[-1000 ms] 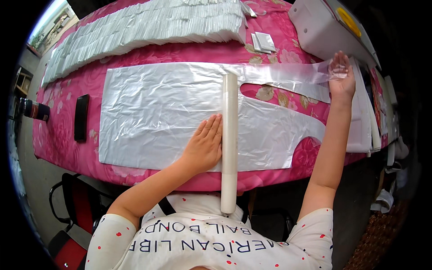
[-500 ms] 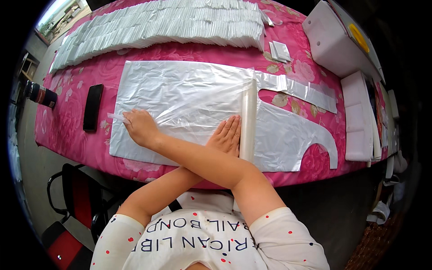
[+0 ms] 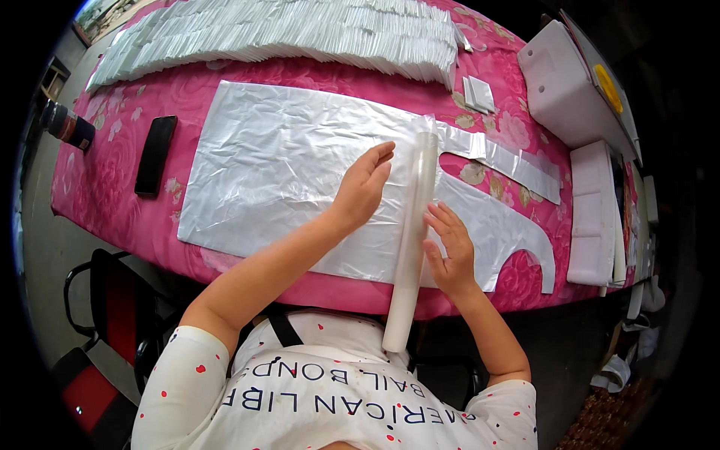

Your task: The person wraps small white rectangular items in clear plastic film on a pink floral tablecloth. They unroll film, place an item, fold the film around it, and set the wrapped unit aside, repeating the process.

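A thin white plastic apron (image 3: pixel 292 165) lies spread on the table, its cut-out, strap-like end to the right. Across it rests a long roll (image 3: pixel 409 262) that looks wound with clear film, its near end jutting past the table edge towards me. My left hand (image 3: pixel 365 187) is raised just left of the roll, fingers stretched, holding nothing. On the roll's other side is my right hand (image 3: pixel 453 251), fingers extended and thumb apart. Its fingertips are close beside the roll; whether they touch it I cannot tell.
Long rows of folded white plastic packs (image 3: pixel 277 37) line the far side, with a few loose packs (image 3: pixel 478 95) near their right end. A black phone (image 3: pixel 156 156) and a dark jar (image 3: pixel 67 125) are at left. White foam boxes (image 3: pixel 592 214) stand at right.
My arms have uncrossed. My right hand let go of the clear strip at left and came right of the roll. My left hand lifted off the apron. The roll now tilts, its near end towards me.
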